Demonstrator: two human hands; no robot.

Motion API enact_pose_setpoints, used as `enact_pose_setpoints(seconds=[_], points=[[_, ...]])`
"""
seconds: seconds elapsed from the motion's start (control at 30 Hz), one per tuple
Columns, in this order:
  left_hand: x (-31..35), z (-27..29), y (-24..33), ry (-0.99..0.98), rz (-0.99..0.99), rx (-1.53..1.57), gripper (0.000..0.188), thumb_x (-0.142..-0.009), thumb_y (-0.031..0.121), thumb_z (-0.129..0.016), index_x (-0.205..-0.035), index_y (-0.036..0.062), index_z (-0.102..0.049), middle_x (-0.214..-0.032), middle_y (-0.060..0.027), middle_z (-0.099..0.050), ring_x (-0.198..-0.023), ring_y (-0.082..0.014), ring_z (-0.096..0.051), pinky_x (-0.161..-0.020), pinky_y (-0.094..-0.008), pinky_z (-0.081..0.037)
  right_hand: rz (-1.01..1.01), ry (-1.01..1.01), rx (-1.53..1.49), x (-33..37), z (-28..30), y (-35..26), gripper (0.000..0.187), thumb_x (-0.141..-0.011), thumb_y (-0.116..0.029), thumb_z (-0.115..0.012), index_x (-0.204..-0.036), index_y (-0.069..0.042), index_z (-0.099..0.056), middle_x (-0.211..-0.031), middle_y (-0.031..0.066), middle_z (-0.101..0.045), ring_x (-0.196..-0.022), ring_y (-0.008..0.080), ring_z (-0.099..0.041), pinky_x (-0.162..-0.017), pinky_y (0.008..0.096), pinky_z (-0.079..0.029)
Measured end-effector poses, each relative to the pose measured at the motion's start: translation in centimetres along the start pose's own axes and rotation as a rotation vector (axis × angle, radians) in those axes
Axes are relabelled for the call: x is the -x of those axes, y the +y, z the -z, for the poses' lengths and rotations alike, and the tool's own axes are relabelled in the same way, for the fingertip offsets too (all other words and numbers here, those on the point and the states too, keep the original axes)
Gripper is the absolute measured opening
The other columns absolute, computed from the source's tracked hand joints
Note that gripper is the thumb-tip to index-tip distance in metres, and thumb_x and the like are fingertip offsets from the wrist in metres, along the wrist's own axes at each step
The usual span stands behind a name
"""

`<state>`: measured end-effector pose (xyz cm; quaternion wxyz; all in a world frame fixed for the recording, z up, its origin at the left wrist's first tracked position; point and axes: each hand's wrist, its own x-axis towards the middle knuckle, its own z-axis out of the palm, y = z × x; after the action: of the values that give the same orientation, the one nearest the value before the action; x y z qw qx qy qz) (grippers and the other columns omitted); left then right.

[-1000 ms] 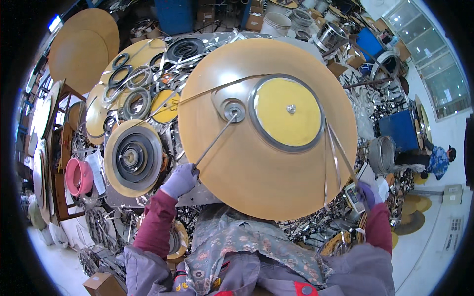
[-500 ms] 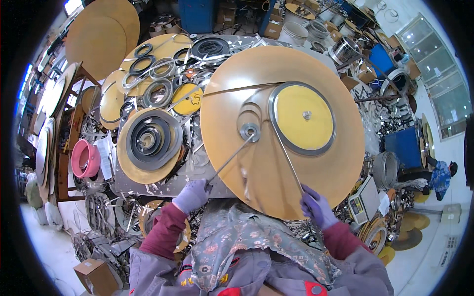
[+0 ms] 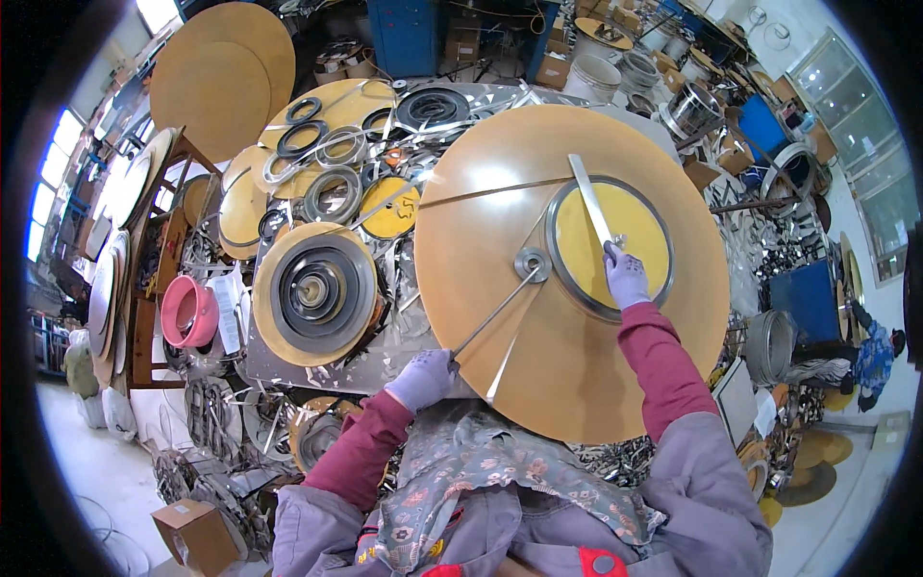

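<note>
A large tan disc (image 3: 481,356) lies before me. On its right part sits a yellow round plate (image 3: 639,216) ringed by a coiled metal band (image 3: 561,279), with a small knob by my right hand. My right hand (image 3: 627,279), in a thin purple glove, is closed on a flat metal bar (image 3: 588,197) that slants away over the yellow plate. My left hand (image 3: 421,381), gloved alike, grips a thin rod (image 3: 495,314) at the disc's near left edge. The rod's far end meets a small round metal hub (image 3: 532,264). A narrow metal strip (image 3: 500,190) crosses the disc to the coil.
Left of the disc stands a stack of dark rings (image 3: 322,303) on a tan disc. Behind it lie several metal rings (image 3: 334,192) and a small yellow disc (image 3: 390,208). A pink basin (image 3: 189,313) is further left. Scrap strips (image 3: 760,236) heap up at right.
My right hand has gone from the disc's near edge forward onto the yellow plate, and the bar in it now points away from me. My left hand keeps its grip on the rod.
</note>
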<state>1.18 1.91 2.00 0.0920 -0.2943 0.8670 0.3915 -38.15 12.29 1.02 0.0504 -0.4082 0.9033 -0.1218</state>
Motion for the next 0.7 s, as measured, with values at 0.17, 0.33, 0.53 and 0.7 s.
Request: enact_pose_setpoints(seconds=[0.17, 0.33, 0.53, 0.7], points=[[-1.0, 0.2, -0.2, 0.023, 0.089, 0.028, 0.023, -0.088, 0.020, -0.050, -0.088, -0.0019, -0.059, -0.083, -0.0261, -0.062, -0.083, -0.0420, -0.061, -0.074, -0.0488, -0.047, 0.035, 0.004, 0.022, 0.7, 0.9, -1.4, 0.031, -0.091, -0.026, -0.052, -0.117, -0.013, -0.061, -0.095, 0.0192, -0.065, -0.088, 0.0357, -0.063, -0.080, 0.0437, -0.049], [-1.0, 0.1, -0.2, 0.041, 0.058, 0.042, 0.022, -0.086, 0.018, -0.051, -0.084, -0.0018, -0.061, -0.081, -0.0267, -0.061, -0.080, -0.0416, -0.061, -0.072, -0.0481, -0.046, 0.084, 0.010, -0.028, 0.5, 0.7, -1.3, 0.031, -0.091, -0.026, -0.052, -0.116, -0.012, -0.062, -0.097, 0.0180, -0.065, -0.087, 0.0353, -0.063, -0.080, 0.0433, -0.049], [-1.1, -0.5, 0.0, 0.070, 0.094, 0.036, 0.025, -0.088, 0.021, -0.051, -0.087, -0.0021, -0.060, -0.083, -0.0260, -0.062, -0.083, -0.0414, -0.061, -0.074, -0.0482, -0.046, 0.088, 0.033, -0.098, 0.6, 0.7, -0.9, 0.029, -0.090, -0.023, -0.053, -0.115, -0.011, -0.062, -0.096, 0.0181, -0.065, -0.087, 0.0353, -0.063, -0.079, 0.0432, -0.049], [-1.3, -0.1, -0.4, 0.030, 0.101, 0.031, 0.026, -0.088, 0.021, -0.050, -0.090, -0.0025, -0.060, -0.085, -0.0262, -0.062, -0.084, -0.0413, -0.061, -0.075, -0.0480, -0.046, 0.042, 0.042, -0.073, 0.4, 0.4, 0.5, 0.031, -0.089, -0.025, -0.054, -0.116, -0.012, -0.060, -0.095, 0.0187, -0.066, -0.088, 0.0355, -0.063, -0.081, 0.0440, -0.049]])
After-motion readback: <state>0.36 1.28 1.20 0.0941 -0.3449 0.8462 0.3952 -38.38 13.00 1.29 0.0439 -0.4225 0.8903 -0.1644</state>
